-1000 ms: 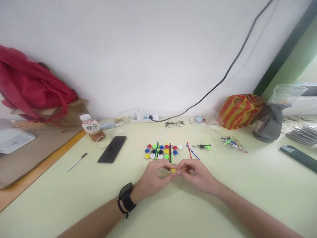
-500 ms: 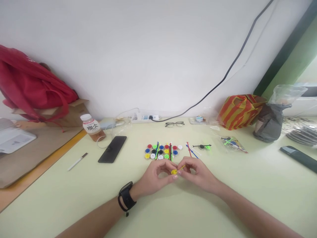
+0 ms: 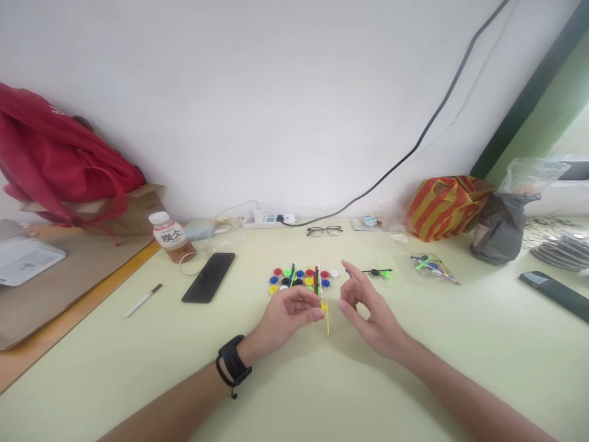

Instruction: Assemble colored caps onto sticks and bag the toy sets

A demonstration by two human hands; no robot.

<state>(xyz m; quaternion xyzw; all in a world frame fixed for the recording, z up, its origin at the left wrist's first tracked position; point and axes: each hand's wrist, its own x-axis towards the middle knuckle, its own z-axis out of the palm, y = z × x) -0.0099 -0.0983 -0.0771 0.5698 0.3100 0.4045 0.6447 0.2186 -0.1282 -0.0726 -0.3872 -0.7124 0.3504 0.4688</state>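
Left hand (image 3: pixel 292 316), mine, a black watch (image 3: pixel 235 361) circling its wrist: thumb and fingers are clamping on a yellow piece (image 3: pixel 327 324), whose thin shaft is jutting past my fingertips, between my two hands. Right hand (image 3: pixel 373 319), mine: thumb and index finger are standing apart, just beside the yellow piece and clear of it. Small discs (image 3: pixel 299 282), red, blue, black, yellow, white and green, are lying grouped on the worktop (image 3: pixel 285 393) beyond my left hand, coloured sticks (image 3: pixel 316 279) lying among them. One black arrow-tipped stick (image 3: pixel 385 271) is resting beyond my right hand, a bright green piece (image 3: pixel 386 275) lying beside it. Farther right, a clear bag (image 3: pixel 435 269) is holding more coloured pieces. Glasses (image 3: pixel 324 231) are sitting near the wall. A dark phone (image 3: pixel 208 277) and a bottle (image 3: pixel 172 238) are occupying the left side.
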